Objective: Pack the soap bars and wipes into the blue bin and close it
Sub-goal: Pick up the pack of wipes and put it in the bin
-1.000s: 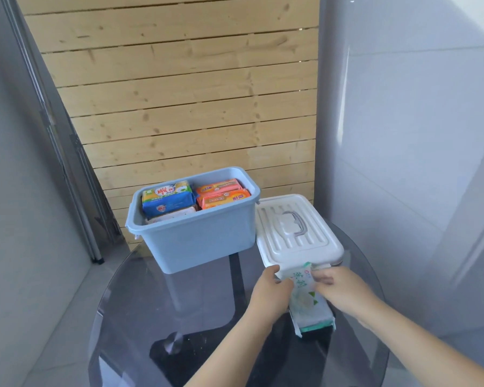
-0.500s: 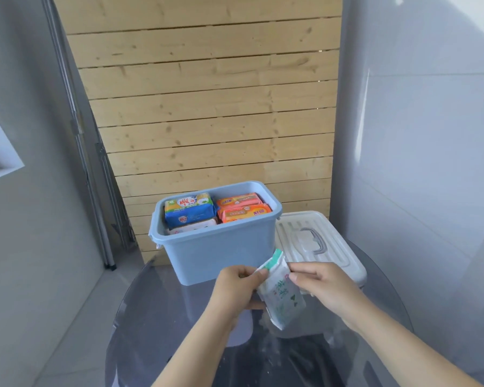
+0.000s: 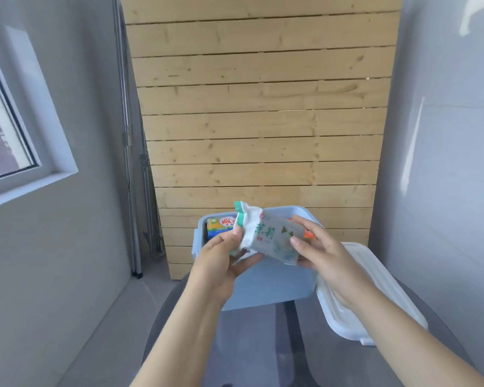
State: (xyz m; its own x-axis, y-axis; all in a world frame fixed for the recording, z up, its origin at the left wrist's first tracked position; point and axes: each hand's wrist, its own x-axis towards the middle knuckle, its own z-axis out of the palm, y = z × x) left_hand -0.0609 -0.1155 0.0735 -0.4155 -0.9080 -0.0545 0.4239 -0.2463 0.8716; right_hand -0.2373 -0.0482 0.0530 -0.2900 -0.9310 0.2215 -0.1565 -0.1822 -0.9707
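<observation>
While both the left hand (image 3: 221, 256) and right hand (image 3: 323, 254) pinch the wipes pack (image 3: 266, 236) just above the blue bin (image 3: 266, 286), it should be lowered flat onto the soap bars (image 3: 221, 223) so the white lid (image 3: 372, 297) can seat.

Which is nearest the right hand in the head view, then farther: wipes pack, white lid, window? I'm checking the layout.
1. Wipes pack: held in the right hand.
2. White lid: on the table, right, under that wrist.
3. Window: far left wall.
</observation>
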